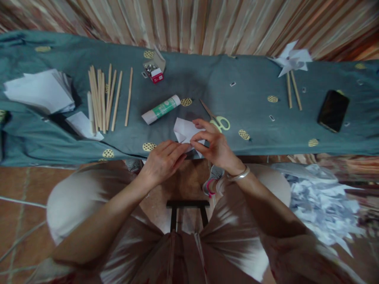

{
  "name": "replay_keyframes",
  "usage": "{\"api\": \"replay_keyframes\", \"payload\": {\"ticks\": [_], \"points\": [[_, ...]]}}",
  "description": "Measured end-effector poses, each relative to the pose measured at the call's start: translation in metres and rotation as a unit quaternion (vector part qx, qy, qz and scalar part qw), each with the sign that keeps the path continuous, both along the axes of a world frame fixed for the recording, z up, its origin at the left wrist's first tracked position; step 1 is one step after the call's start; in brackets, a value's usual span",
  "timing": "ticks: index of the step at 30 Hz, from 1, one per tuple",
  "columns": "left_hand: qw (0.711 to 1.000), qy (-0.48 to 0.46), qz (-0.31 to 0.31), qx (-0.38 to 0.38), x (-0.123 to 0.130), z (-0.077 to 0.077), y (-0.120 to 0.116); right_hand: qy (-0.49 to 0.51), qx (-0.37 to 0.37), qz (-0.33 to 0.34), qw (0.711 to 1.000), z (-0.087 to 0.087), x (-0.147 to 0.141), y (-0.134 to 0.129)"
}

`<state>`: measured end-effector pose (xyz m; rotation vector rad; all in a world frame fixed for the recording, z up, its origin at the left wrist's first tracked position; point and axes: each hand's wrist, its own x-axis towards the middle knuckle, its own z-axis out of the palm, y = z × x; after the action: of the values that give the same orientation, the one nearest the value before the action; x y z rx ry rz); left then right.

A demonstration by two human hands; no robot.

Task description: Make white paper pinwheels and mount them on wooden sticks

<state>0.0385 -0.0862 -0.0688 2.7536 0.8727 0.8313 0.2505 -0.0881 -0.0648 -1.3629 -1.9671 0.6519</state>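
Just inside cloth edge (266,152), hands (164,162) (216,149) pinch paper (184,127).

1 head-worn camera looks forward and steeply down over the person's lap (237,228). From near, it takes in the cloth-covered table (251,112) from front to back.

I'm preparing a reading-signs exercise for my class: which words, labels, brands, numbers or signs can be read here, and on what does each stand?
No text can be read with certainty.
White tube with a green label: pale marks like lettering, too blurred to read.
Small red and white box: marks on its front, too small to read.
Tablecloth: little white rectangles with dark marks, too small to read.
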Motion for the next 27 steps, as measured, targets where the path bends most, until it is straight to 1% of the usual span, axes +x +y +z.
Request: {"api": "replay_keyframes", "payload": {"ticks": [5, 12, 18, 27], "points": [[1.000, -0.002, -0.020, -0.012, 0.001, -0.004, 0.001, -0.019, 0.014, -0.015, 1.000, -0.002, -0.006, 0.003], [1.000, -0.016, -0.014, -0.007, 0.004, -0.006, 0.003, -0.042, 0.026, -0.025, 0.998, -0.003, -0.009, 0.003], [1.000, -0.010, -0.006, 0.001, 0.004, -0.005, 0.002, -0.037, 0.030, -0.030, 0.998, 0.000, -0.005, -0.001], [0.999, -0.038, -0.008, -0.013, 0.004, -0.005, 0.003, -0.063, 0.047, 0.003, 0.997, 0.007, 0.003, -0.013]]}}
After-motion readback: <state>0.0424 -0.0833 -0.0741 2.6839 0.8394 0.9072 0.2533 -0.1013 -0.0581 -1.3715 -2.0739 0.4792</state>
